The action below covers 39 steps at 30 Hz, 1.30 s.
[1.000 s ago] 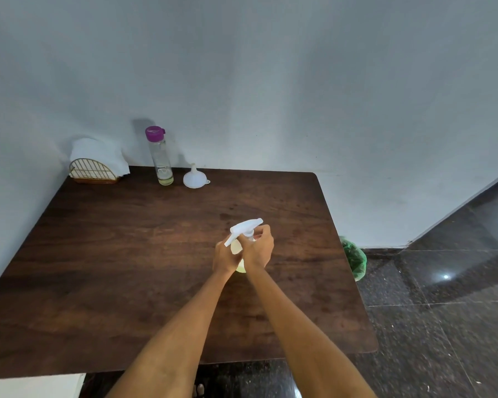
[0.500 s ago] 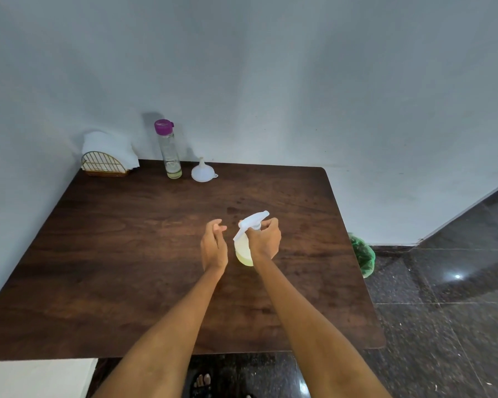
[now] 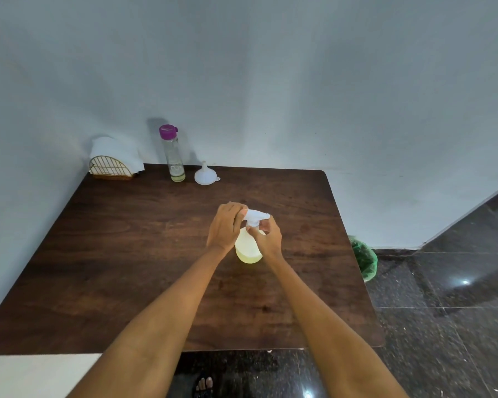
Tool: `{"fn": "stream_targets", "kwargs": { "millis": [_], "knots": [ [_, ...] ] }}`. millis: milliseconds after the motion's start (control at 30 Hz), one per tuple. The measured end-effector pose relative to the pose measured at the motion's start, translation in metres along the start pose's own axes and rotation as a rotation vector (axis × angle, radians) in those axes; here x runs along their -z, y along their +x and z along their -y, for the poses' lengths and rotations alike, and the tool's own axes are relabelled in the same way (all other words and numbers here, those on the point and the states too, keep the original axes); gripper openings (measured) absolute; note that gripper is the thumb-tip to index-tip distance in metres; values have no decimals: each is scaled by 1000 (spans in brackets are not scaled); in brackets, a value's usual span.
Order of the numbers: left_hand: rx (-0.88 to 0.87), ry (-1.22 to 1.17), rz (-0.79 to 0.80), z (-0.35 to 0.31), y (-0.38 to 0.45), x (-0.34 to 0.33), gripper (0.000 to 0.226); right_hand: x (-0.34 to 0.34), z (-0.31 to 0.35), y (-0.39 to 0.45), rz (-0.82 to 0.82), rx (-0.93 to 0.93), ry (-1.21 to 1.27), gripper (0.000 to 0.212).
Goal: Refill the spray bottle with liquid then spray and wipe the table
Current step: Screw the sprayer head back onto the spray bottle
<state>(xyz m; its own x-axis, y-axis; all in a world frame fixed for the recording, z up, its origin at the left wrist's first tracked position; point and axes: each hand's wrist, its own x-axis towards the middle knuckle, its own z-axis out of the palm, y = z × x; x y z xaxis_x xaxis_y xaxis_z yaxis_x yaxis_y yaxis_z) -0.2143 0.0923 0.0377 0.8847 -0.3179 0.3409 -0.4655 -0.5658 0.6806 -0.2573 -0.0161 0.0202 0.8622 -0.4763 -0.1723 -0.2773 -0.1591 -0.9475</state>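
A spray bottle (image 3: 247, 248) with pale yellow liquid and a white trigger head stands upright on the dark wooden table (image 3: 127, 254), near its middle. My left hand (image 3: 224, 225) curls over the front of the white trigger head. My right hand (image 3: 265, 235) pinches the collar just under the head. At the back edge stand a clear bottle (image 3: 174, 156) with a purple cap, holding a little yellowish liquid at the bottom, and a white funnel (image 3: 204, 175) resting mouth down.
A wire holder with white napkins (image 3: 112, 159) sits at the table's back left corner against the wall. A green bin (image 3: 364, 259) stands on the dark tiled floor off the table's right edge. A white surface (image 3: 35, 374) adjoins the near left.
My left hand, which had let go and hung beside the bottle half a second ago, has returned onto the trigger head. The head has turned and now points right. My view shifted slightly.
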Motion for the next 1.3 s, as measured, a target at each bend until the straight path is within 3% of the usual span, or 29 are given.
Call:
{"fn": "stream_targets", "kwargs": {
  "millis": [100,233,300,400,467,633,1000,1133,1300],
  "knots": [
    [33,-50,14,0,-3,0,46,2,2,0,5,13,-4,39],
    [315,-192,-64,6,-39,-18,56,8,6,2,6,7,-10,39],
    [374,-118,41,21,-54,-30,58,11,6,4,0,10,-28,39],
    [251,-90,240,31,-51,-45,71,14,4,5,18,44,-33,29],
    [203,-114,250,33,-43,-59,80,17,3,6,44,76,-33,26],
    [313,-98,246,34,-35,-66,104,16,-3,8,22,153,-48,31],
    [414,-31,347,27,-26,-56,69,8,9,13,-78,127,-139,35],
    [423,-38,349,27,-26,-56,62,21,15,23,37,227,-309,30],
    [486,-31,375,25,-27,-56,59,31,50,39,367,326,-760,32]
  ]
}}
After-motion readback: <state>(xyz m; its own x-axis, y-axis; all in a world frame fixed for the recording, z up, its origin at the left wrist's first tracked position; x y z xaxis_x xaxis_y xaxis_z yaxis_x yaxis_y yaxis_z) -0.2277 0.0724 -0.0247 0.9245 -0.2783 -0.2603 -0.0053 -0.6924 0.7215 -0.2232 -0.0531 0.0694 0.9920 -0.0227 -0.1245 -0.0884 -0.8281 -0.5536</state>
